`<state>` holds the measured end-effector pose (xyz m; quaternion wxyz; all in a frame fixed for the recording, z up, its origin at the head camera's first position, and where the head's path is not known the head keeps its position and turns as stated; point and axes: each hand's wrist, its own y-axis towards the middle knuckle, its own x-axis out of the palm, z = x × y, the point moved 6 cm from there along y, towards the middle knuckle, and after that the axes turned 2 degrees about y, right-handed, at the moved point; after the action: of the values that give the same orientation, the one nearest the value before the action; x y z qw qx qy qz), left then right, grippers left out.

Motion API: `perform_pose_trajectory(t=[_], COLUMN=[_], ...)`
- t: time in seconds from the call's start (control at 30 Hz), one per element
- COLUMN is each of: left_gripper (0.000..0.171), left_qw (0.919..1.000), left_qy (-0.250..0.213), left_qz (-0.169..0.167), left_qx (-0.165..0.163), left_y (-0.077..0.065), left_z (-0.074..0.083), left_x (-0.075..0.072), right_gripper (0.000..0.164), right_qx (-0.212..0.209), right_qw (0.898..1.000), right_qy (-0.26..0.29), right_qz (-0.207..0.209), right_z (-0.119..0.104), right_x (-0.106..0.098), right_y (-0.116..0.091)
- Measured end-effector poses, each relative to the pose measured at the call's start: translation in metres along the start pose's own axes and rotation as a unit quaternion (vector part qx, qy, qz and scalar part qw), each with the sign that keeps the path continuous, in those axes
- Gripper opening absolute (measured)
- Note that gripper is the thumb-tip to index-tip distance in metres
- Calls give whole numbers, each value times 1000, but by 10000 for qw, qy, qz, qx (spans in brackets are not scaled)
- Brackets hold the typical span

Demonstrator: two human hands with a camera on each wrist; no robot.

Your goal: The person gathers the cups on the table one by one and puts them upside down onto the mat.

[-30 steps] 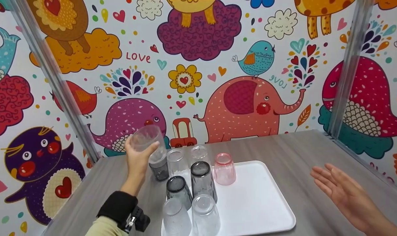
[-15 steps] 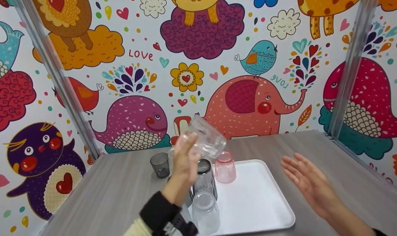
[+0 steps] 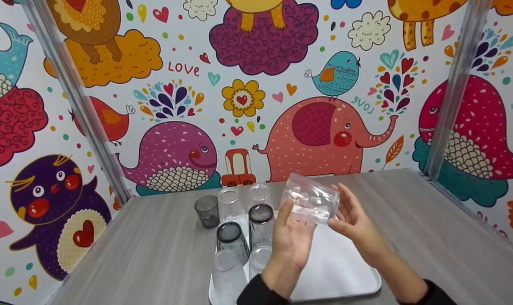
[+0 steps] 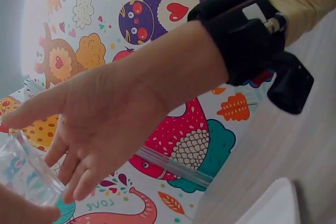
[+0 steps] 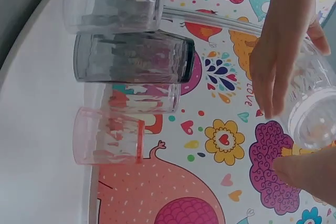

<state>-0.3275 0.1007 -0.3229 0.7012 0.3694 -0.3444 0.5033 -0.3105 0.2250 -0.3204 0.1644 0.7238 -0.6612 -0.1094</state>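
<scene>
A clear glass tumbler point(image 3: 312, 202) is held up tilted above the tray, its base toward the right. My left hand point(image 3: 293, 248) grips it, the thumb on the near side and the fingers reaching behind. At its base end is my right hand point(image 3: 362, 226), thumb and fingers spread around that end; whether they touch the glass cannot be told. In the left wrist view the left palm point(image 4: 105, 108) faces the camera, with the tumbler at the lower left. The right wrist view shows the tumbler's round base point(image 5: 317, 121) between the left fingers and the right thumb.
The white tray point(image 3: 362, 275) bears several upturned glasses, including a dark one point(image 3: 261, 222), a shorter dark one point(image 3: 231, 241) and a clear one point(image 3: 227, 273). A pink glass point(image 5: 107, 137) shows in the right wrist view. Left of the tray stands a grey tumbler point(image 3: 207, 212).
The left hand has carried the clear tumbler rightward from beside the grey tumbler, and the glass has tipped over. My right hand has moved left to the tumbler's base end.
</scene>
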Motion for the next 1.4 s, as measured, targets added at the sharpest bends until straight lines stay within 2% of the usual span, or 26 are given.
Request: perform_pose_trajectory(t=[0.2,0.33,0.43,0.5,0.6,0.63,0.7,0.77,0.83,0.9,0.97,1.0,1.1,1.17,1.23,1.4], left_gripper=[93,94,100,103,98,93,84,76,72,71,73,73,73,74,77,85], left_qw=[9993,9994,9970,9931,9819,9746,9542,9262,8952,8637,8280,8137,7810,7670,7579,7416], left_qy=[-355,-185,344,793,1765,2177,2977,3766,4455,5034,5587,5790,6238,6414,6514,6600], left_qz=[-79,-125,-264,-404,-408,-371,-289,-138,-101,-126,-144,-193,-100,55,261,825], left_qx=[-56,-278,-634,-768,-547,-375,-28,119,52,-211,-457,-471,-292,-173,-237,-870], left_y=[-5,-6,-7,-10,-17,-20,-27,-37,-49,-60,-69,-72,-80,-84,-88,-94], left_z=[-16,-18,-13,-4,23,35,60,83,101,115,124,128,138,141,143,146], left_x=[-5,-10,-15,-21,-34,-40,-49,-58,-66,-74,-83,-88,-103,-116,-131,-169], right_gripper=[76,74,69,65,62,63,65,68,71,73,76,77,81,81,81,80], right_qx=[-15,62,34,42,178,249,399,475,544,583,642,681,712,674,531,231], right_qw=[9983,9970,9951,9932,9909,9906,9909,9922,9928,9895,9803,9732,9462,9325,9263,9296], right_qy=[511,566,638,663,558,462,160,-148,-568,-1160,-1817,-2171,-3152,-3548,-3729,-3645], right_qz=[298,533,755,956,1216,1263,1275,1141,906,629,428,327,162,62,-59,-487], right_z=[9,17,20,22,24,25,27,30,34,41,50,56,71,81,88,104], right_x=[8,8,1,-7,-20,-24,-29,-33,-34,-33,-29,-27,-17,-9,0,21], right_y=[2,1,0,-1,1,2,6,11,15,20,23,25,30,35,41,54])
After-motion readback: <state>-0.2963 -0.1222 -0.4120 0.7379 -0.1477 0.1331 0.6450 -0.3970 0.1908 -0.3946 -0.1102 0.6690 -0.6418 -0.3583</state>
